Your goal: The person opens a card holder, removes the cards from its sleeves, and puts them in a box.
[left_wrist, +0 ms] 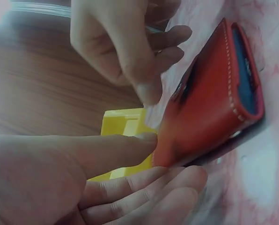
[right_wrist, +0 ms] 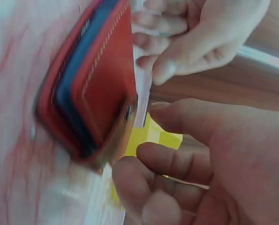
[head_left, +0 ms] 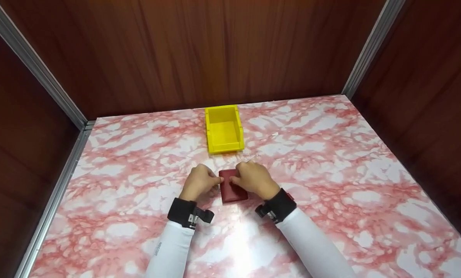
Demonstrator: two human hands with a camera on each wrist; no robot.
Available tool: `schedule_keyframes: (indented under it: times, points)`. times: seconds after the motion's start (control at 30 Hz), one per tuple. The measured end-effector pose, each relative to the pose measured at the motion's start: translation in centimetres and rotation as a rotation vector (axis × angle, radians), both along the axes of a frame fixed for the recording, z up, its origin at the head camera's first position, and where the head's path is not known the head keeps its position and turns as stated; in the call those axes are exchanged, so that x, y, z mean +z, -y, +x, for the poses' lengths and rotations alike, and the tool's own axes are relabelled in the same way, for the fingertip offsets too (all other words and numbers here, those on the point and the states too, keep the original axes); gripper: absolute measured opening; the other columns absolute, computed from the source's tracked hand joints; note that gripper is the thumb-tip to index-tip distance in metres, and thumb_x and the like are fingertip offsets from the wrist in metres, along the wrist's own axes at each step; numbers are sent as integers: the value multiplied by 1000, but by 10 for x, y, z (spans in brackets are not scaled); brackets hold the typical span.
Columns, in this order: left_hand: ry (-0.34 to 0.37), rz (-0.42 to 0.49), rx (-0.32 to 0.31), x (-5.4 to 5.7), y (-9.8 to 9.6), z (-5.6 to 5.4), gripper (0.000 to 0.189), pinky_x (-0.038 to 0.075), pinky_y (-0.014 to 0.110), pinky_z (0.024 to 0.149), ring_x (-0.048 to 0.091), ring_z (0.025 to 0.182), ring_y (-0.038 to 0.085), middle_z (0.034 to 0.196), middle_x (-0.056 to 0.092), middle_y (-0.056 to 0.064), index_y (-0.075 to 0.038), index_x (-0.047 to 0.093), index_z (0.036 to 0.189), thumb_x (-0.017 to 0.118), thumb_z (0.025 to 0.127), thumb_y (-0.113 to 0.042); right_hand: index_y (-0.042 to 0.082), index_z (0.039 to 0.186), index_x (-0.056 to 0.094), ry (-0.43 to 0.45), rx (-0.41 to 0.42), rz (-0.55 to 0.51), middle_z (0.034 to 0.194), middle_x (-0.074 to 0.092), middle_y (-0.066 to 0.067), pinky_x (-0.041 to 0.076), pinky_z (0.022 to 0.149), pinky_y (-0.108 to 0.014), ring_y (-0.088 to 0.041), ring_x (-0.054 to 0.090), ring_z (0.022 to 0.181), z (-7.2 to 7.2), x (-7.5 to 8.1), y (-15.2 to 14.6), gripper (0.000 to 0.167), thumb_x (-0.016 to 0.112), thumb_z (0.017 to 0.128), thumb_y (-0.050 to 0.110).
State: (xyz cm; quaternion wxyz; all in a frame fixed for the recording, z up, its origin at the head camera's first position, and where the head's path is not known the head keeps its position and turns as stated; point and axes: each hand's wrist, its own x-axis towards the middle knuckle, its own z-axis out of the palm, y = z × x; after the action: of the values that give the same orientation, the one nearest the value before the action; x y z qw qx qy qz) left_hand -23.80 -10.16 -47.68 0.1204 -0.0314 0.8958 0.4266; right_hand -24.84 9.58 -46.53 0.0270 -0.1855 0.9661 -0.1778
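A dark red wallet (head_left: 233,192) lies on the table between both hands. The wrist views show its pale stitching, blue lining and a small dark clasp area on one face. At its left edge, the left hand (head_left: 201,181) pinches it, thumb at the rim and fingers (left_wrist: 177,180) lower down. The right hand (head_left: 255,178) bends over the wallet's right half in the head view. In the right wrist view its thumb (right_wrist: 177,115) and curled fingers (right_wrist: 153,173) stand apart beside the blurred clasp side, with nothing visibly between them.
A yellow open-front bin (head_left: 224,133) stands just beyond the hands. The table (head_left: 330,162) has a red-and-white marbled top. Dark wood panels (head_left: 215,50) with metal corner posts (head_left: 373,50) enclose the back and sides. Each wrist wears a black strap (head_left: 280,206).
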Motion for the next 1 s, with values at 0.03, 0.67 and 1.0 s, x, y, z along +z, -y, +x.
schedule_keyframes:
  times: [0.03, 0.67, 1.0]
  points:
    - [10, -3, 1, -2, -1, 0, 24, 53, 21, 51, 73, 56, 16, 70, 78, 12, -1, 79, 84, 82, 97, -21, 5, 90, 72, 8, -1, 10, 76, 65, -7, 44, 65, -37, -22, 55, 71, 1, -1, 2, 32, 78, 100, 35]
    - [83, 66, 35, -11, -6, 0, 27, 55, 22, 48, 69, 50, 14, 62, 74, 10, -1, 72, 78, 81, 98, -17, 3, 78, 70, 32, 78, 48, 87, 75, -19, 54, 70, -47, -29, 61, 74, -1, -15, 9, 37, 70, 103, 31]
    - [80, 13, 9, -10, -7, -1, 26, 56, 22, 50, 69, 50, 13, 61, 73, 7, -2, 74, 79, 81, 97, -19, 8, 71, 65, 72, 128, 34, 77, 66, -11, 49, 69, -42, -27, 57, 71, -3, -15, 5, 35, 68, 101, 25]
